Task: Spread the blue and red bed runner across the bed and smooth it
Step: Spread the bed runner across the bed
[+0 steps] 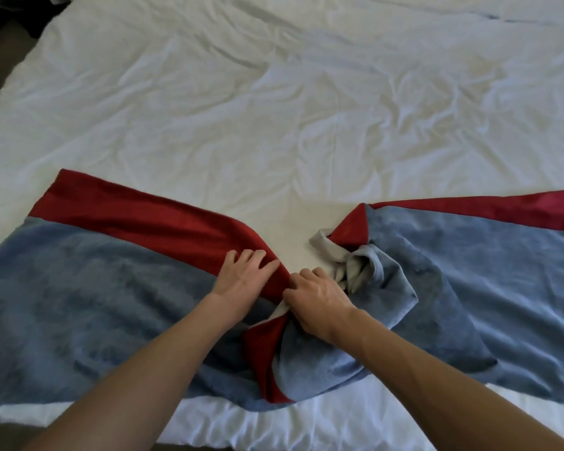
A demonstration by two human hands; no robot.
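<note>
The blue and red bed runner lies across the near part of the white bed. Its left and right stretches lie mostly flat, blue with a red band along the far edge. In the middle it is twisted and bunched, with grey lining showing in the folds. My left hand rests palm down on the red band just left of the bunch, fingers apart. My right hand is closed on the bunched fabric at the twist.
The white duvet is creased all over beyond the runner. Dark floor and a dark object lie past the bed's left edge. The bed's near edge runs along the bottom of the view.
</note>
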